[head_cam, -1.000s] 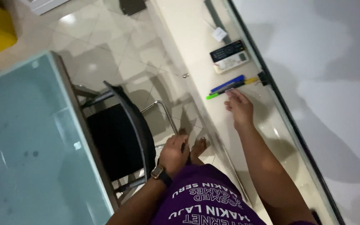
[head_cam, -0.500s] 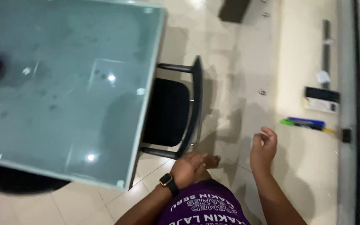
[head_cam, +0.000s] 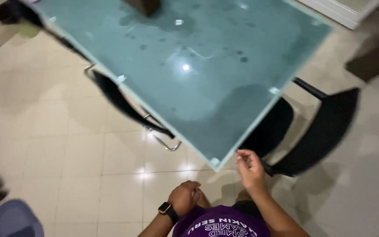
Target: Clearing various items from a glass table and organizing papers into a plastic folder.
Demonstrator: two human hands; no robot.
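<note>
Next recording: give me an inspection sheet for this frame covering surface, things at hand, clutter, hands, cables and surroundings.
Surface: frosted glass table, smudged, with a bright light reflection; its near corner points toward the person.
Things at hand: table corner is nearest the right hand; nothing held.
Clutter: a dark object at the table's far edge, cut off by the frame.
Hands: left hand loosely closed and empty, smartwatch on its wrist; right hand open, fingers spread close to the corner, contact cannot be told.
Cables: nothing seen.
Surroundings: black chair on the right, another black chair tucked in on the left, glossy tiled floor, blurred blue object at lower left.
</note>
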